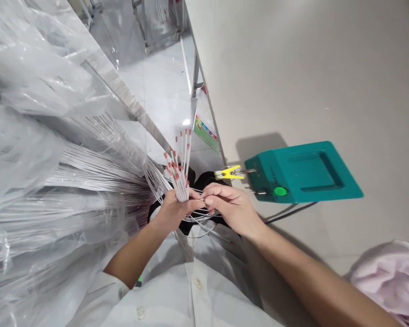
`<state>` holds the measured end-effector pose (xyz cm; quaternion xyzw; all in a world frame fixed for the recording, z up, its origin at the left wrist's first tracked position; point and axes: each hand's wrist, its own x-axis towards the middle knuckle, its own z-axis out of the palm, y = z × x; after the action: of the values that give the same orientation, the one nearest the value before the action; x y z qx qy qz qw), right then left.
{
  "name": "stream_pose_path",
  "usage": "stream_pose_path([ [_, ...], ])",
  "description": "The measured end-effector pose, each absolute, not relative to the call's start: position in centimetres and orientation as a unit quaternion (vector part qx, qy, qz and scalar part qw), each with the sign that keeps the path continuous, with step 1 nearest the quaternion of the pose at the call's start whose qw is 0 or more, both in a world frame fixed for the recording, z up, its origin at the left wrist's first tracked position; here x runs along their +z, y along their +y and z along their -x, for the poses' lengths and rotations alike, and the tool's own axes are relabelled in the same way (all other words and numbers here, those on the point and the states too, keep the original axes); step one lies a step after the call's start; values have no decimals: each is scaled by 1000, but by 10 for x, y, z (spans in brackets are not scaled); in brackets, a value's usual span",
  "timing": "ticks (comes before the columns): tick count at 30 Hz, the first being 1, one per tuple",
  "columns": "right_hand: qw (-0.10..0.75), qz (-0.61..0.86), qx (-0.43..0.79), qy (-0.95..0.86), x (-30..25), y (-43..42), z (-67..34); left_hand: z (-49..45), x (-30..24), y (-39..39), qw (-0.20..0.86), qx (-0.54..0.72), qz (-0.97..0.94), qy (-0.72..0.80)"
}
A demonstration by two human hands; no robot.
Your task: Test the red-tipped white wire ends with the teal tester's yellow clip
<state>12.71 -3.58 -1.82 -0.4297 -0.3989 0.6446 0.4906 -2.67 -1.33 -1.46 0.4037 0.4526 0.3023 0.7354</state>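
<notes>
My left hand (175, 210) is wrapped round a bundle of white wires (181, 184) whose reddish-brown ends stick up above the fist. My right hand (230, 204) meets it at the fingertips, thumb and forefinger pinched together. What lies in that pinch is too small to make out; it may be part of a wire. Loose white wire loops (204, 227) hang below both hands over my lap. Just beyond the right hand, a yellow clip (229, 172) is attached to a metal prong of a teal device (293, 170) with a green button.
To the left, long bundles of white wires (95, 170) lie under clear plastic sheeting (27, 136). A beige table (310, 81) fills the right side, with a black cable (289, 213) and pink cloth (391, 277) on it. A wheeled metal rack (145, 27) stands beyond.
</notes>
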Motion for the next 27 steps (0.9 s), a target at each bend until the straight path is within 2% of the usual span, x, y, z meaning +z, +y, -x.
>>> stream_pose_path([
  [8,520,420,660,-344,-30,-37,-120,20,-17,-16,751,321,-371,442],
  [17,552,503,493,-447,-23,-36,-121,25,-15,-15,707,294,-420,488],
  [23,493,551,268,-618,-19,-38,-121,17,-4,-20,646,303,-435,549],
  [27,389,520,40,-759,-23,-39,-129,9,-3,-25,598,324,-447,582],
])
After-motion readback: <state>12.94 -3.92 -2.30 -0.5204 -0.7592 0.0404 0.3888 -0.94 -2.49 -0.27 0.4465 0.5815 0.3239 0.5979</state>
